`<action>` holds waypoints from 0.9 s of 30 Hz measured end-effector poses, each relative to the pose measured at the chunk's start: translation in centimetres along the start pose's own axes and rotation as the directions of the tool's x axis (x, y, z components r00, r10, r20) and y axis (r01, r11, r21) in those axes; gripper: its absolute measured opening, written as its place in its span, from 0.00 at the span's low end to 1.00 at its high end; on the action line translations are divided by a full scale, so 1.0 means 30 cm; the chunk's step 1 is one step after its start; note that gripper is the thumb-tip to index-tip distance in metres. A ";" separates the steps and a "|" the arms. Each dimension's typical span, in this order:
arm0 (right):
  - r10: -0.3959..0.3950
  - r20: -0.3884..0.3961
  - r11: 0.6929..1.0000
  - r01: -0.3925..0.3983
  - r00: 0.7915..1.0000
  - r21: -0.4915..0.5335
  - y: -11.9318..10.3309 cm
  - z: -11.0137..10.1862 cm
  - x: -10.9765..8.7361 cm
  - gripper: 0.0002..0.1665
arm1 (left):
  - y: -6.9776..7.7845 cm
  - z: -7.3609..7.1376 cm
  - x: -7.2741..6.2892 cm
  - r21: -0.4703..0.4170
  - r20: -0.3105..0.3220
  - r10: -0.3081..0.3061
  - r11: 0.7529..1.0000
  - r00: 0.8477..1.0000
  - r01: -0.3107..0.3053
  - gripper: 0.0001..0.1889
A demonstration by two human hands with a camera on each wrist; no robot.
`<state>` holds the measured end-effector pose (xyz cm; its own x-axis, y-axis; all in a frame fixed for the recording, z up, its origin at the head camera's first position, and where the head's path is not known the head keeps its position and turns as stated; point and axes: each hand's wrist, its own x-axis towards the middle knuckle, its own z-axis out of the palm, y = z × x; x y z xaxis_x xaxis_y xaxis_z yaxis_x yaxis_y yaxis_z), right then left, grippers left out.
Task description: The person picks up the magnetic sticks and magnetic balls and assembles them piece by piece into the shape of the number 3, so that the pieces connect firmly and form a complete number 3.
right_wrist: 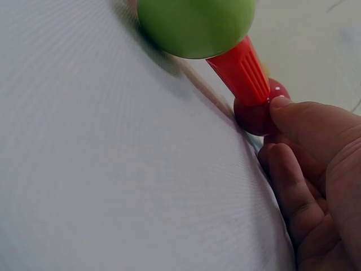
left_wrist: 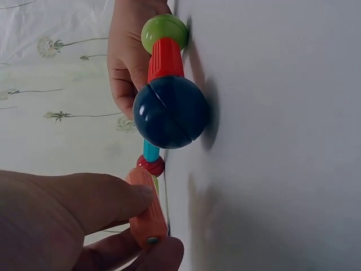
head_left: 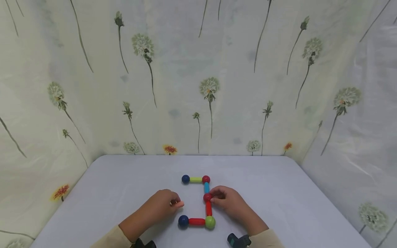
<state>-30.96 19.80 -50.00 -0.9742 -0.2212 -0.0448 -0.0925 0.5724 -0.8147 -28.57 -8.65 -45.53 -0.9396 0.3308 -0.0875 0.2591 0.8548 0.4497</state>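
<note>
My left hand [head_left: 162, 205] pinches an orange toy building rod [left_wrist: 148, 220] between thumb and fingers, its metal end showing. With thumb and fingers, my right hand [head_left: 231, 202] grips the middle red ball [right_wrist: 254, 117] of a ball-and-rod figure on the table. From that ball a blue rod [head_left: 206, 187] runs away to the far red ball [head_left: 206, 179], and a red rod [head_left: 209, 208] runs nearer to a green ball [head_left: 210, 222]. A second red rod [head_left: 196, 222] links the green ball to a dark blue ball [left_wrist: 171, 112]. The orange rod is apart from the figure, to its left.
At the figure's far end, a yellow-green rod [head_left: 195, 179] joins the far red ball to another dark blue ball [head_left: 185, 179]. A white cloth covers the table [head_left: 263, 186]. Flower-printed curtains [head_left: 173, 69] stand behind and at both sides.
</note>
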 end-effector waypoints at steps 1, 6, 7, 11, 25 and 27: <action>0.000 0.000 1.000 0.000 1.000 -0.002 -0.001 -0.001 0.001 0.16 | 0.003 0.002 0.012 -0.001 -0.003 -0.003 1.000 1.000 0.003 0.11; 0.005 -0.003 1.000 -0.005 1.000 -0.007 -0.002 -0.004 0.007 0.16 | 0.020 0.017 0.072 0.009 -0.021 0.016 1.000 1.000 -0.016 0.11; 0.005 -0.003 1.000 -0.005 1.000 -0.007 -0.002 -0.004 0.008 0.16 | 0.024 0.020 0.083 0.011 -0.022 0.020 1.000 1.000 -0.020 0.11; -0.007 -0.003 1.000 0.007 1.000 0.003 0.001 -0.001 0.012 0.17 | 0.047 0.025 0.112 -0.011 -0.014 0.008 1.000 1.000 -0.008 0.12; -0.006 -0.002 1.000 0.006 1.000 -0.002 0.006 -0.004 0.007 0.16 | 0.108 0.066 0.175 -0.113 0.012 -0.029 0.993 1.000 0.030 0.12; -0.011 -0.001 1.000 0.011 1.000 -0.009 0.015 -0.005 0.003 0.16 | 0.115 0.078 0.180 -0.124 0.020 -0.029 0.992 0.999 0.031 0.11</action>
<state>-31.13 20.16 -50.27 -0.9733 -0.2268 -0.0352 -0.1051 0.5768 -0.8101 -32.22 -2.98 -46.52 -0.9420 0.3142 -0.1182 0.2003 0.8085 0.5534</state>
